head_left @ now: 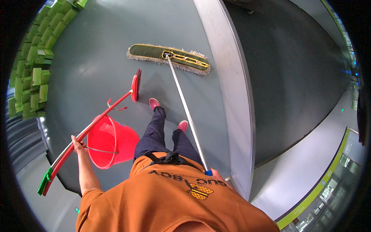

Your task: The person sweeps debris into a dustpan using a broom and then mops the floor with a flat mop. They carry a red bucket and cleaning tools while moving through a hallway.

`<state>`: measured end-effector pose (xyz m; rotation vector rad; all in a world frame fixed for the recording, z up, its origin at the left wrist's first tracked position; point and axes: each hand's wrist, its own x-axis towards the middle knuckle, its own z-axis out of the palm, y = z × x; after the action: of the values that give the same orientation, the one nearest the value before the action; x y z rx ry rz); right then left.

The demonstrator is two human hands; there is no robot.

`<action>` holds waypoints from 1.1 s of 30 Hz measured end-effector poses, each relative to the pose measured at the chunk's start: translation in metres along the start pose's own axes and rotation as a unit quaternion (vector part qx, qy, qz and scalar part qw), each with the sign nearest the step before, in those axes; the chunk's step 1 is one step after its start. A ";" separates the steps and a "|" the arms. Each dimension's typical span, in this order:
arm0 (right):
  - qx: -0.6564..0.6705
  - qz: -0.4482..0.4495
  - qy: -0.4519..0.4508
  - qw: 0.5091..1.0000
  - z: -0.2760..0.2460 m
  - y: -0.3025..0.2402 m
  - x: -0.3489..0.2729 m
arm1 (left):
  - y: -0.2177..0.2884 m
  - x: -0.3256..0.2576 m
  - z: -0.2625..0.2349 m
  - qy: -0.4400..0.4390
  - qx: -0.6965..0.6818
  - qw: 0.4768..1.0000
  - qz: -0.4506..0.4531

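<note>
My left hand (79,145) is closed around the red handle of a broom (134,88) and a thinner metal pole with a green end piece (45,181). The wire handle of a red bucket (128,144) also runs to this hand, and the bucket hangs tilted beside my left leg. At my right hip, my right hand (217,176) is closed at the blue end of a dust mop's pole (184,101). The wide, flat mop head (148,51), green with a yellow edge and pale fringe, lies on the floor ahead. My right fingers are only partly visible.
A pale raised ledge (232,73) runs along the right, with a dark surface (286,85) beyond it. Stacked green blocks (34,77) line the far left. Grey floor (92,46) stretches ahead of my pink shoes (154,103). A green-edged panel (320,181) stands at the lower right.
</note>
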<state>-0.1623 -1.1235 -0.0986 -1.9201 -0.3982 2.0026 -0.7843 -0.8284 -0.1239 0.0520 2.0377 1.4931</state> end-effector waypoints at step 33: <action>0.296 -0.102 -0.132 0.941 0.102 0.198 0.337 | -0.365 0.023 -0.154 -0.177 0.120 0.946 0.244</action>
<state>-0.2844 -1.1561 -0.4825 -1.2032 -0.0374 1.9511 -0.7646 -1.0849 -0.4260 0.9166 1.9728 1.3678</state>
